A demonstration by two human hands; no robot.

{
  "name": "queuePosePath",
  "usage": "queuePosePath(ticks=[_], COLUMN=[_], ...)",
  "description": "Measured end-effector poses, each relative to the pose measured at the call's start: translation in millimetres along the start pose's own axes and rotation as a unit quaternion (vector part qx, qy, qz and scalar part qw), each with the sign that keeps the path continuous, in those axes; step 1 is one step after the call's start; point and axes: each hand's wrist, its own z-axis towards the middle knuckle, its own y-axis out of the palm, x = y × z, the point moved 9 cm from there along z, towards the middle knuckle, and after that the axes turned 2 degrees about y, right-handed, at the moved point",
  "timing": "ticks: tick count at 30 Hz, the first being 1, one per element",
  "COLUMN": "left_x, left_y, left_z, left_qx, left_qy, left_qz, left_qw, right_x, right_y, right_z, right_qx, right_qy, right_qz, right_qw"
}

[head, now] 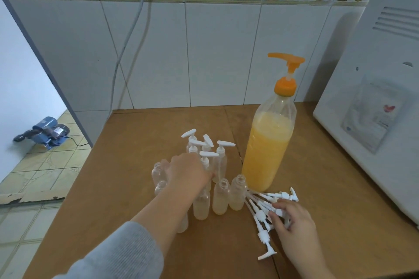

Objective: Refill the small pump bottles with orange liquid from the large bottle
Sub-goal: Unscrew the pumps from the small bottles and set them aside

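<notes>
A cluster of small clear pump bottles point(205, 179) stands upright near the middle of a brown wooden table point(136, 138). The ones at the back wear white pump tops; those at the front are uncapped, necks open upward, and look almost empty, with only a pale tint low inside. Just to the right of the cluster, nearly touching the nearest open bottle, stands the large bottle point(267, 147), upright, filled most of the way with orange liquid and topped by an orange pump point(286, 61) whose spout points left, above and toward the small bottles.

In front of the large bottle lies a fan of loose white pump heads point(264, 215), their dip tubes converging toward the base of the cluster.

The left hand point(188, 172) reaches forward into the cluster from the left, its back to the camera; the fingers are hidden among the bottles, so whether it grips one cannot be told. The right hand point(292, 217) rests on the loose pump heads, fingers curled over them, apparently gathering or pinching some.

The left hand is nearer the small bottles; the right is nearer the large bottle, which lies up and slightly left of it. A white appliance point(374, 88) fills the right edge.
</notes>
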Motion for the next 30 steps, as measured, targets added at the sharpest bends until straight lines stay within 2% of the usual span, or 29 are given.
queuePosePath(ticks=[7, 12, 17, 19, 21, 24, 27, 30], left_x=[4, 6, 10, 13, 12, 10, 16, 24], left_y=[-9, -26, -68, -88, -112, -135, -146, -150], left_z=[-3, -17, -42, -51, -61, -69, -70, -74], left_qx=[0.02, 0.042, 0.123, 0.162, 0.198, 0.199, 0.185, 0.165], left_qy=[0.016, 0.033, 0.067, 0.085, 0.088, 0.082, 0.107, 0.158], left_qz=[0.041, -0.005, -0.043, -0.075, -0.155, -0.333, -0.446, -0.473], left_qw=[0.999, 0.999, 0.989, 0.98, 0.964, 0.918, 0.869, 0.851], right_x=[-14, -34, -78, -107, -138, -180, -219, -239], right_y=[-12, -31, -49, -55, -56, -53, -67, -75], right_z=[0, 3, 11, 16, 23, 34, 43, 49], right_qx=[0.019, 0.047, 0.049, 0.033, -0.021, -0.114, -0.137, -0.156], right_qy=[0.0, -0.016, -0.031, -0.042, -0.024, 0.02, -0.013, -0.035], right_qz=[0.037, 0.075, 0.126, 0.182, 0.278, 0.4, 0.436, 0.434], right_qw=[0.999, 0.996, 0.99, 0.982, 0.96, 0.909, 0.89, 0.886])
